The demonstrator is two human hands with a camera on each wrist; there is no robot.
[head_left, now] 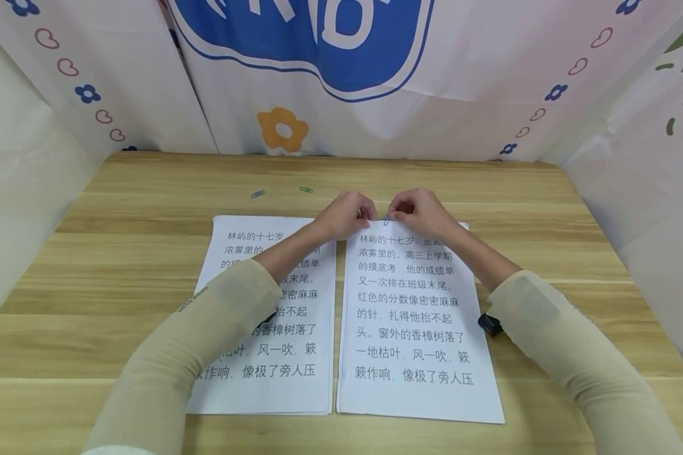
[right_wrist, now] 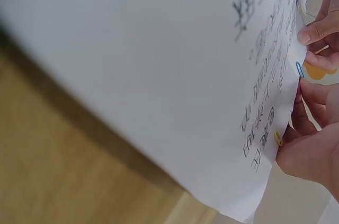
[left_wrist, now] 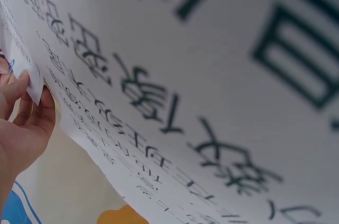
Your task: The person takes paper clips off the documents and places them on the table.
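Two printed paper stacks lie side by side in the head view, the left stack (head_left: 262,392) and the right stack (head_left: 415,401). At the right stack's top left corner, my left hand (head_left: 347,215) pinches the paper between thumb and fingers. My right hand (head_left: 424,212) pinches a blue paper clip (right_wrist: 300,69) that sits over the top edge of this stack. Beside my right thumb, a yellow paper clip (right_wrist: 278,138) is on the same edge. The left wrist view shows the corner lifted between the left hand's (left_wrist: 26,134) thumb and fingers.
Behind the left stack lie a blue paper clip (head_left: 258,194) and a green paper clip (head_left: 306,189) on the wooden table (head_left: 546,221). A printed white cloth (head_left: 461,120) hangs along the table's back edge. My left forearm crosses over the left stack.
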